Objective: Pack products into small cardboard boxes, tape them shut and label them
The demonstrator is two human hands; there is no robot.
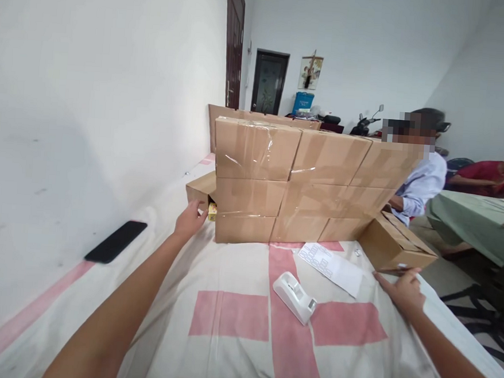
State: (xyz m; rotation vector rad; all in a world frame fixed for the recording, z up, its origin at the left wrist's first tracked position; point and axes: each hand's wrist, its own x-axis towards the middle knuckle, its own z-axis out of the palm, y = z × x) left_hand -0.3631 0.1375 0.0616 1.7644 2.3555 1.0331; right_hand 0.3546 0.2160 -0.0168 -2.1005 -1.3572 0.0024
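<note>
A wall of taped brown cardboard boxes (251, 197), stacked in rows, stands on the cloth-covered table. My left hand (190, 219) is closed at the near edge of an angled cardboard box (201, 186) at the wall's left end. Beside its fingertips a small yellow packet (212, 211) shows; whether they touch it is unclear. At the right end, my right hand (406, 292) grips the low near corner of another cardboard box (397, 245), thumb on one side and fingers on the other. Some of its fingertips are hidden.
A white tape dispenser (295, 297) and a printed paper sheet (332, 269) lie before the boxes. A black phone (116, 242) is at the left by the wall. A person in a light shirt (425, 181) sits behind the right end; another person (481, 176) is farther right.
</note>
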